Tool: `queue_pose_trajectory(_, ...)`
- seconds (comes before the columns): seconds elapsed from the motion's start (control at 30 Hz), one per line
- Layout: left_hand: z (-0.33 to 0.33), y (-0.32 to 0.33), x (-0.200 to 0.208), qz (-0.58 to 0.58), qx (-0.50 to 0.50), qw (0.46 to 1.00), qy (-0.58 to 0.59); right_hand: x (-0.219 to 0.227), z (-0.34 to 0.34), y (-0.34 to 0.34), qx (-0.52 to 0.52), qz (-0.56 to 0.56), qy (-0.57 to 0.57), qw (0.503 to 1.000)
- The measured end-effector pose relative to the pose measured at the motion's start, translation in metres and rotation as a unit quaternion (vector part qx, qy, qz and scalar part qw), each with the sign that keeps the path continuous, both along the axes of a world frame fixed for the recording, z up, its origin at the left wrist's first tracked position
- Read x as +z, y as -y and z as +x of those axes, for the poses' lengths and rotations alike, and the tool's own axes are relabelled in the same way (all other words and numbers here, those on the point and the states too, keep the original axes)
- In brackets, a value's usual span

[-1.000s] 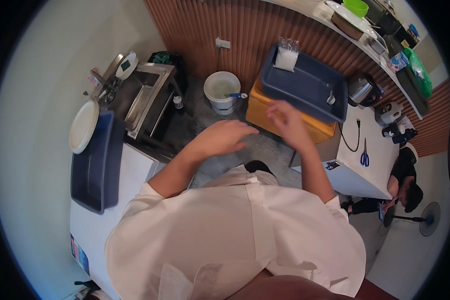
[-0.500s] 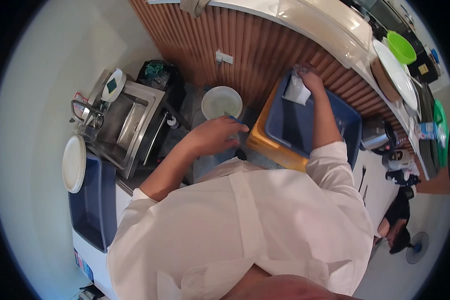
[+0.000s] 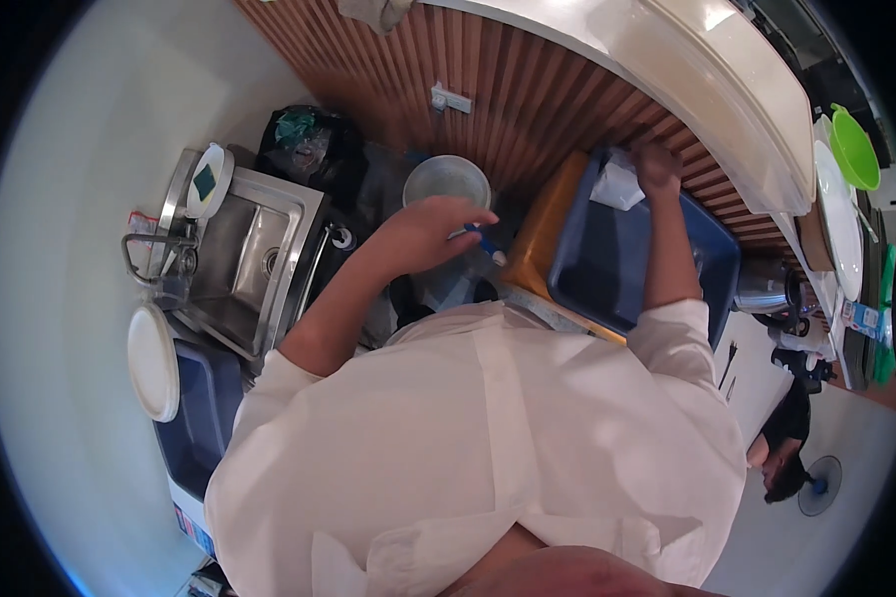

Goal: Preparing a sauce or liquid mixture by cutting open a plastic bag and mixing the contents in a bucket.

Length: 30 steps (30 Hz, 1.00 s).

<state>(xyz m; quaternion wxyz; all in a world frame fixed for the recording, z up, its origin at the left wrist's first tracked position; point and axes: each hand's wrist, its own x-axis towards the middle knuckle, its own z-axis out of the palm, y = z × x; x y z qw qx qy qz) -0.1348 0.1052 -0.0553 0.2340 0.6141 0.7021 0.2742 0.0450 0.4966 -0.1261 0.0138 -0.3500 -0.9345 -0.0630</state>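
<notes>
My left hand [image 3: 430,235] hovers in front of my shirt with its fingers curled round a thin blue-handled tool [image 3: 483,241]. The tool has a whitish end; its exact kind cannot be made out. My right hand [image 3: 657,169] reaches to the far end of a dark blue tub [image 3: 602,269]. There its fingers close on the clear plastic top of a white packet [image 3: 617,187], which hangs beside the hand over the tub's inside. The fingertips are partly hidden. The tub rests on an orange-yellow crate [image 3: 543,224].
A white bucket [image 3: 446,177] stands on the floor beyond my left hand. To the left are a steel sink [image 3: 244,264], a black rubbish bag [image 3: 334,154] and another blue tub [image 3: 201,398]. A kettle [image 3: 767,289] sits at right; a person [image 3: 786,448] is behind it.
My view has shifted slightly. The blue-handled tool now shows more clearly at my left hand. My right hand remains at the tub's far end with the white packet.
</notes>
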Motion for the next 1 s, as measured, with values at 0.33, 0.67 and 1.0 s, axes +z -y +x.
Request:
queue_pose_trajectory(0.33,-0.047,-0.024,-0.018,0.100,-0.103,0.983,0.113,0.096,0.023,0.127,0.032,0.215,-0.146,0.965)
queue_pose_trajectory(0.67,-0.086,-0.005,-0.121,-0.172,-0.142,0.798,0.560,0.202,-0.077,0.255,0.167,0.085,-0.294,0.937)
queue_pose_trajectory(1.0,-0.189,0.049,-0.112,0.145,-0.015,0.655,0.741,0.163,-0.201,0.306,0.167,-0.257,-0.438,0.845)
